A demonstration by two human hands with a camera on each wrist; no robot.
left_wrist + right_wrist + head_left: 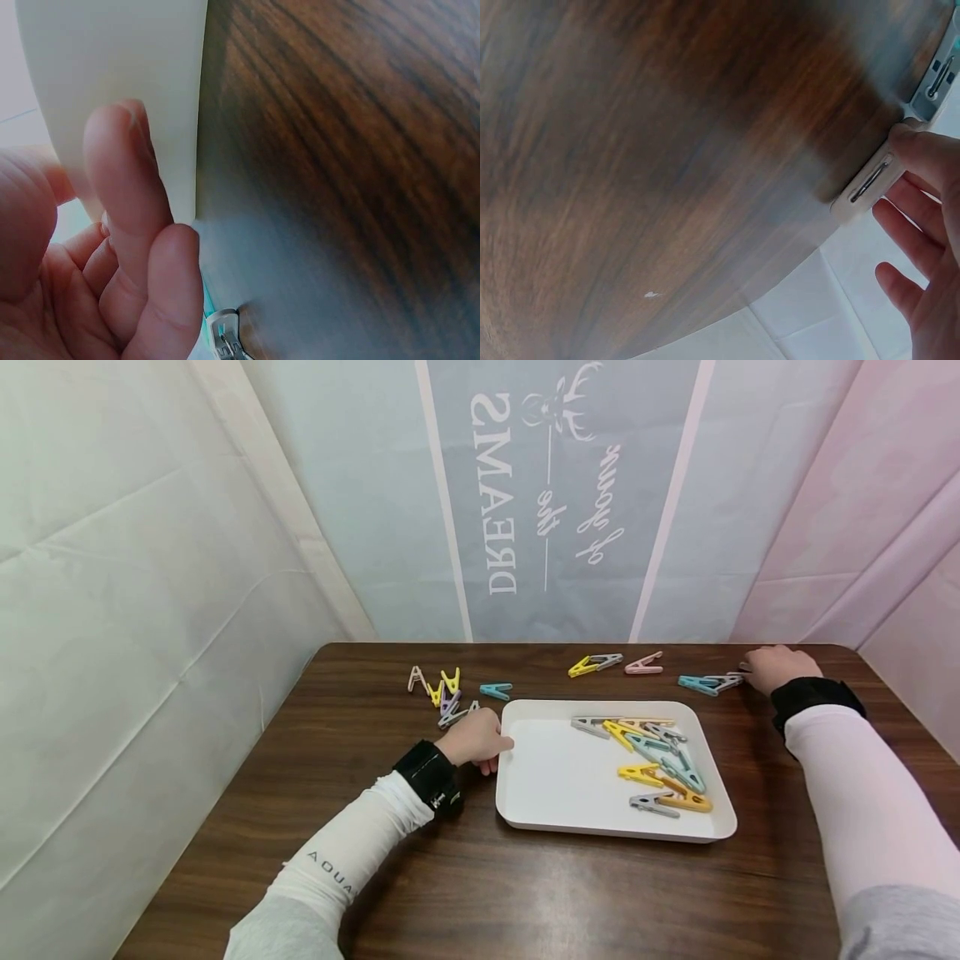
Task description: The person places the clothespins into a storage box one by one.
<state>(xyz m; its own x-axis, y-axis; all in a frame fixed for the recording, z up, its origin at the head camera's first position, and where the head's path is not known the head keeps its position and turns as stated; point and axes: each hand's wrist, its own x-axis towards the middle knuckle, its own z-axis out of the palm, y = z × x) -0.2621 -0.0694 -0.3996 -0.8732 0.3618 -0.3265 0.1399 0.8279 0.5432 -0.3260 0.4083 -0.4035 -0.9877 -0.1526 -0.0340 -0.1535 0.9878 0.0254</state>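
Note:
My left hand (474, 739) grips the left rim of a white tray (570, 828); the thumb lies over the edge and the fingers stay outside. In the left wrist view, curled fingers (124, 187) sit against the tray wall (112, 52). At the table's far right, my right hand (776, 668) pinches a pale clothespin (870, 184), largely hidden in the head view. Beside it lie a grey clothespin (726, 682) and a blue clothespin (697, 685). Several yellow, grey, teal and orange clothespins, among them an orange one (686, 797), lie in the tray's right half.
Left of the tray is a loose group of clothespins, including a purple one (450, 702); a blue one (496, 691) lies nearby. Behind the tray are yellow (582, 667), grey (606, 661) and pink (643, 665) clothespins. Curtains (555, 610) hang behind the brown table (525, 902).

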